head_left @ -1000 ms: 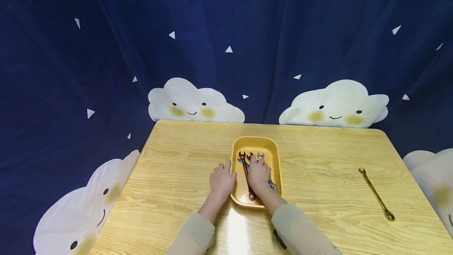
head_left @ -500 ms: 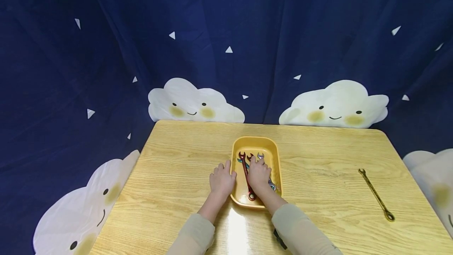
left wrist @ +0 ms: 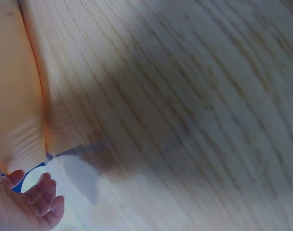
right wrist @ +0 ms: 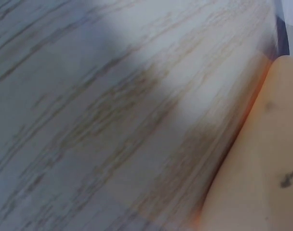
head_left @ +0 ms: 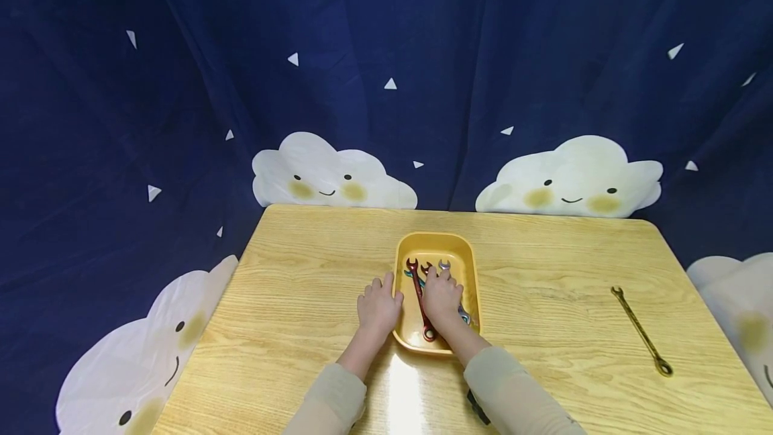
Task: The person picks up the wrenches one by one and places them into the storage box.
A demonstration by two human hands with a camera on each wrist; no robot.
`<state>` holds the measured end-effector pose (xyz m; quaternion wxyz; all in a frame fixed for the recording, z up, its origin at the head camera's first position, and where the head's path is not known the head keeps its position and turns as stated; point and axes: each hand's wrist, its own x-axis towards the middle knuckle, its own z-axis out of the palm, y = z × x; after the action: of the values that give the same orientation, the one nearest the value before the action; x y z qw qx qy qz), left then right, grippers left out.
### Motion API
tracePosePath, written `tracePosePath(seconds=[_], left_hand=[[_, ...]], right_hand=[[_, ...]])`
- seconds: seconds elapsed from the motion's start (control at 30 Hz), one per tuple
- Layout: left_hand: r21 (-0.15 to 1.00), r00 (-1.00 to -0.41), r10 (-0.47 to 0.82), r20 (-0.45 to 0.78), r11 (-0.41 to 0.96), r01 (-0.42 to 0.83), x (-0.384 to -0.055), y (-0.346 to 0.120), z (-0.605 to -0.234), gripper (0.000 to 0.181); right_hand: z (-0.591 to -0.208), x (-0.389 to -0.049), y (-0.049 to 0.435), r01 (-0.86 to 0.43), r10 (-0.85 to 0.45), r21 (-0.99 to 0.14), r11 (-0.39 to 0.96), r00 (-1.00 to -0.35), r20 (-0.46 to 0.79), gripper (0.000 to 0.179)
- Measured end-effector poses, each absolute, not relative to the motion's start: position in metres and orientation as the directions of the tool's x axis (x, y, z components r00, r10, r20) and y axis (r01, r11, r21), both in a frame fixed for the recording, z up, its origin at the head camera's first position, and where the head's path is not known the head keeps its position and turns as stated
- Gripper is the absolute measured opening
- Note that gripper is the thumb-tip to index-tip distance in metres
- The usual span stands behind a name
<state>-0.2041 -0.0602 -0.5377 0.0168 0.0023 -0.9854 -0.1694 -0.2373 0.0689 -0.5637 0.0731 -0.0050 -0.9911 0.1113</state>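
A yellow plastic tray (head_left: 474, 267) with raised walls stands on the wooden table. Inside lie a red combination wrench (head_left: 421, 304), a second reddish one, a teal one and a silver wrench (head_left: 445, 265), partly covered. My right hand (head_left: 442, 299) reaches into the tray and rests over these wrenches; its fingertips are hidden, so a grip cannot be made out. Beside the left wall is my left hand (head_left: 379, 307), its thumb at the rim. The left wrist view shows this left hand (left wrist: 31, 204) with loosely bent fingers. No hand appears in the right wrist view.
A gold-coloured combination wrench (head_left: 641, 331) lies apart on the right of the table (head_left: 543, 274). A dark blue curtain (head_left: 362, 32) with clouds hangs behind the table and at its sides. Some small black object shows beneath the right sleeve.
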Motion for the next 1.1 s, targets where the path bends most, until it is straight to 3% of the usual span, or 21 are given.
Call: tracePosePath(seconds=[0.73,1.1], left_hand=[[0.336,-1.000,-0.013,0.010,0.942,-0.009,-0.206,-0.060,-0.538,0.040],[0.349,-1.000,-0.013,0.012,0.937,-0.007,-0.205,-0.060,-0.538,0.041]], right_hand=[[-0.558,-0.237,0.071,-0.019,0.005,-0.177,0.984,-0.991,0.132,0.030],[-0.546,-0.234,0.077,-0.051,-0.009,-0.243,0.969,-0.985,0.170,0.027]])
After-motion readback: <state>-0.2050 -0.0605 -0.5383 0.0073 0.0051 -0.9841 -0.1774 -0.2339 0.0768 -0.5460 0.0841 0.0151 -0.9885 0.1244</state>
